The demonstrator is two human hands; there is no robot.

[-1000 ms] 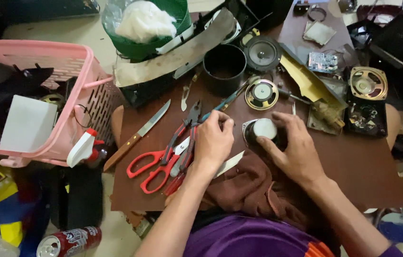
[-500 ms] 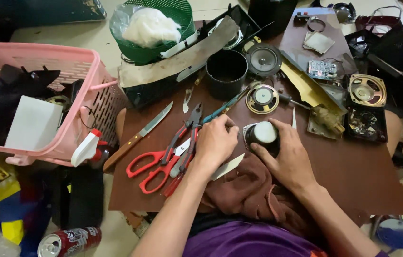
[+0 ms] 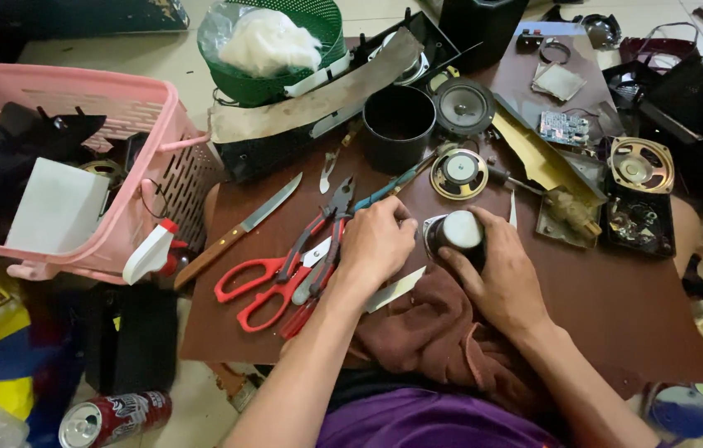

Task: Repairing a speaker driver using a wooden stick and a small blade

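Since the earlier frame your hands barely shifted: right hand fingers clamped the small speaker at frame centre; left hand closed beside it; next, careful prying.

Bare board rightward — scissors, pliers leftward

Pink basket at my upper left, red scissors and a wooden-handled knife lying on the brown tabletop, black cup up top, soda can lower left.
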